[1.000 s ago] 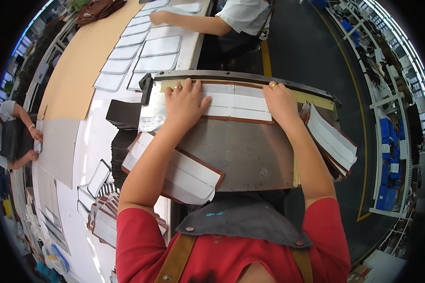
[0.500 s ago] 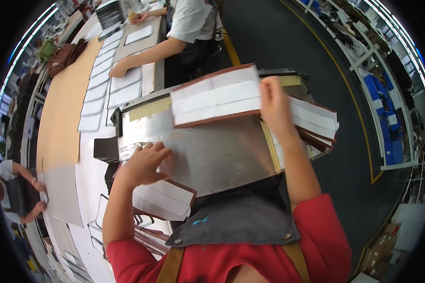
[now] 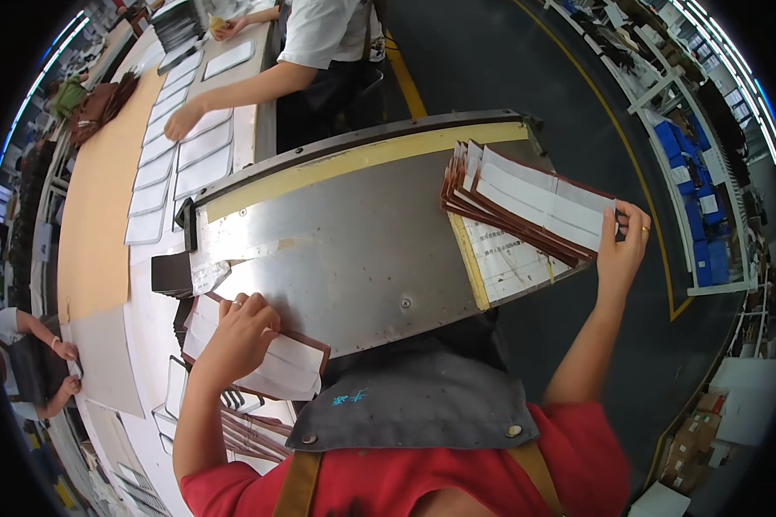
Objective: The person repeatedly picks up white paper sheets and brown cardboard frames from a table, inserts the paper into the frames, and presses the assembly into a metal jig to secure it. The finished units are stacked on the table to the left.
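My right hand (image 3: 622, 239) grips the right end of the top brown-edged white panel (image 3: 547, 191), thumb on its face and fingers behind. That panel lies on a fanned stack of similar brown-edged pieces (image 3: 500, 220), at the right of the metal plate (image 3: 353, 233). At lower left, my left hand (image 3: 243, 332) is closed, its bent fingers on the upper edge of another brown-edged white panel (image 3: 289, 366). The hand covers part of this panel, and its fingertips are partly hidden.
A printed sheet (image 3: 513, 258) lies under the stack. Dark folded pieces (image 3: 172, 274) sit at the plate's left end. Beyond, a co-worker's hand (image 3: 184, 121) reaches over rows of white dark-edged panels (image 3: 151, 196). Another person (image 3: 39, 349) works at far left. Shelves with blue bins (image 3: 707, 215) stand right.
My right hand has carried the panel rightward from above the plate onto the stack. My left hand has drawn down from the plate to the lower-left panel, its fingers closing.
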{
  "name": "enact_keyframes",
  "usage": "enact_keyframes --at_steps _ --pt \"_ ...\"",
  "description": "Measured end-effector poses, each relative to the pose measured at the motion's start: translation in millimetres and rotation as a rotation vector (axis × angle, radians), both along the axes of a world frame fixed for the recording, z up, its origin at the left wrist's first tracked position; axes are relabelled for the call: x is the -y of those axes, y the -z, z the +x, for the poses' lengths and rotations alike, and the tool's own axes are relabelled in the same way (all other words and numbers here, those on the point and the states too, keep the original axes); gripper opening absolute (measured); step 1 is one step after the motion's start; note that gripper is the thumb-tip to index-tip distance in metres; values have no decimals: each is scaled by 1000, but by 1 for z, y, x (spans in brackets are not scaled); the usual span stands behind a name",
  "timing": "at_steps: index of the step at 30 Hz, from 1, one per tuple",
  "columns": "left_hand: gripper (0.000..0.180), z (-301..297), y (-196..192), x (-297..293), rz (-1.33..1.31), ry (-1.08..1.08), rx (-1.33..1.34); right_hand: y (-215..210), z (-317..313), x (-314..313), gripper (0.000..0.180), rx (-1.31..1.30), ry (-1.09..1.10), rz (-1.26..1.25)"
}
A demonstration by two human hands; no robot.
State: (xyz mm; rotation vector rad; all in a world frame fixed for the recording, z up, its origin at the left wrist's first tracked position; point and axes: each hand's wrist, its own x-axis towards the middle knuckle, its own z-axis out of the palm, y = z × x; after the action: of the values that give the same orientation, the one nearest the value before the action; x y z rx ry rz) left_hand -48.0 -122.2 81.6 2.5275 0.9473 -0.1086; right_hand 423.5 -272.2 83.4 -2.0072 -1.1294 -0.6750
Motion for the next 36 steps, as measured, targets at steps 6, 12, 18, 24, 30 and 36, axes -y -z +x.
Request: enact_keyframes --at_steps 6,12,18,24,30,36 --pt "10 26 -5 -26 147 -104 266 3 -106 -72 24 -731 -857 -215" --pt "17 94 -4 -76 313 -82 622 20 -154 -158 28 -875 -1048 -354" --pt "25 96 32 -112 529 -241 693 63 -142 -209 20 -722 -888 -214" --pt "21 83 46 -35 295 39 359 90 -133 -217 22 -800 -837 -327" --pt "34 76 56 -32 425 -21 347 84 -149 -228 19 -701 -757 -305" --pt "42 63 83 -86 677 -395 121 62 -159 -227 21 -322 -527 -371"
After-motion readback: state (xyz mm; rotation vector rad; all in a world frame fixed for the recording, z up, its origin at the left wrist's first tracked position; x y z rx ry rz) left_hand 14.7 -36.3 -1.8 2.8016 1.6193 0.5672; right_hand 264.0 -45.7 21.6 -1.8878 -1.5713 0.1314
